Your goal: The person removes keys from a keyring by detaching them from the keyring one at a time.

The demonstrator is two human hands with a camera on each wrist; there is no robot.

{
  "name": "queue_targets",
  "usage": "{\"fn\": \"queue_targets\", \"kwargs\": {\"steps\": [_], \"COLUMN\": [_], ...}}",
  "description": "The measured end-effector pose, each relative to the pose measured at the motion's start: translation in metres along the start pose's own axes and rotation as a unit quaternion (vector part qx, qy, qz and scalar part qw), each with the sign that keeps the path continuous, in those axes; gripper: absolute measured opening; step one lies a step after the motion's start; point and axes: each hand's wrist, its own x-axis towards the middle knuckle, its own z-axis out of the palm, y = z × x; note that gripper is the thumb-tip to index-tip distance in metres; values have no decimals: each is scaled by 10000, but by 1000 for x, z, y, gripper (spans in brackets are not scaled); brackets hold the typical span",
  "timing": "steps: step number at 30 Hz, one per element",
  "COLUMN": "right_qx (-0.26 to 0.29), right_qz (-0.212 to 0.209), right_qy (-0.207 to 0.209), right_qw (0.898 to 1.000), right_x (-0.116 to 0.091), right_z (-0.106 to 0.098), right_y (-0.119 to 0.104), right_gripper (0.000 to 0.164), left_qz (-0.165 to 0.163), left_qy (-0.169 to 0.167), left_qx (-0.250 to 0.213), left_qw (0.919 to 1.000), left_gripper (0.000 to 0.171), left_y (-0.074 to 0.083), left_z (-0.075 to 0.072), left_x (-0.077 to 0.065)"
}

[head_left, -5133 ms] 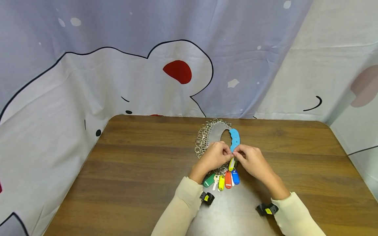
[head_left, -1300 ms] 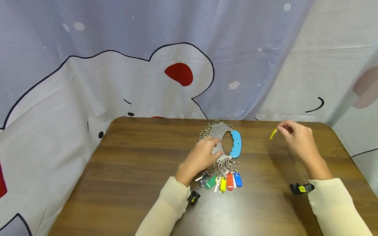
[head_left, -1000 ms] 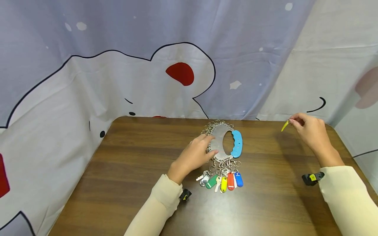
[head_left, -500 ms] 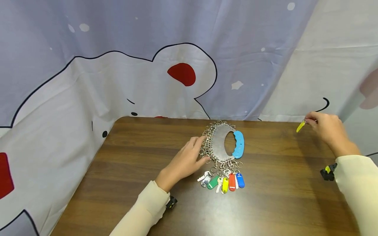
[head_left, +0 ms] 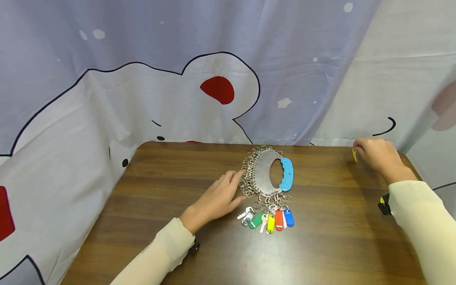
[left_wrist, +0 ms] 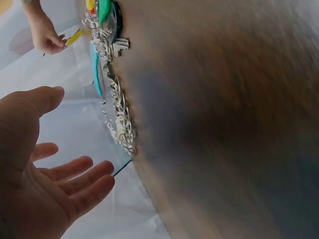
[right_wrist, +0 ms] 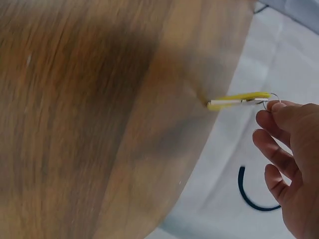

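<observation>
My right hand (head_left: 379,155) is over the table's far right corner and pinches the small ring of a yellow key tag (right_wrist: 239,99) between thumb and index finger. The tag hangs above the wood, with a white strip along one side. My left hand (head_left: 215,196) is at the left of a crescent-shaped metal key holder (head_left: 263,174) with a blue grip (head_left: 286,174). Its fingers are spread and hold nothing; whether a fingertip touches the outer rings (head_left: 247,186) cannot be told in the head view.
From the holder's near end hang a green tag (head_left: 255,221), another yellow tag (head_left: 270,224), a red tag (head_left: 279,220), a blue tag (head_left: 289,218) and some keys (head_left: 244,213). A patterned cloth (head_left: 160,91) stands behind the wooden table (head_left: 171,166).
Both hands were together at the holder's blue grip. The right hand has carried the yellow tag off to the far right and lowered it slightly; the left hand has drawn back leftward.
</observation>
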Motion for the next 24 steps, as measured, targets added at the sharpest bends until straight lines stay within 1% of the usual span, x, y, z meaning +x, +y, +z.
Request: {"fn": "queue_targets", "kwargs": {"steps": [3, 5, 9, 15, 20, 24], "right_qx": [-30, -32, -6, -143, -99, 29], "right_qz": [-211, -338, -443, -582, -449, -250], "right_qy": [-20, -64, -95, -158, -249, -385], "right_qw": [9998, 9994, 9990, 9981, 9986, 9989], "right_x": [5, 7, 11, 15, 17, 15], "right_z": [6, 9, 15, 23, 28, 30], "right_y": [-7, -11, -18, -26, -31, -33], "right_gripper": [6, 7, 8, 5, 7, 9], "left_qz": [42, 82, 191, 404, 576, 517], "left_qy": [-108, -142, -188, -398, -429, -398], "left_qx": [68, 135, 281, 424, 465, 428], "left_qw": [9999, 9998, 9992, 9975, 9963, 9970], "left_gripper": [75, 74, 73, 73, 74, 74], "left_y": [-2, -4, -8, -11, -12, -11], "left_z": [-3, -4, -5, 0, 6, 6], "left_x": [-1, -1, -3, -6, -8, -7]}}
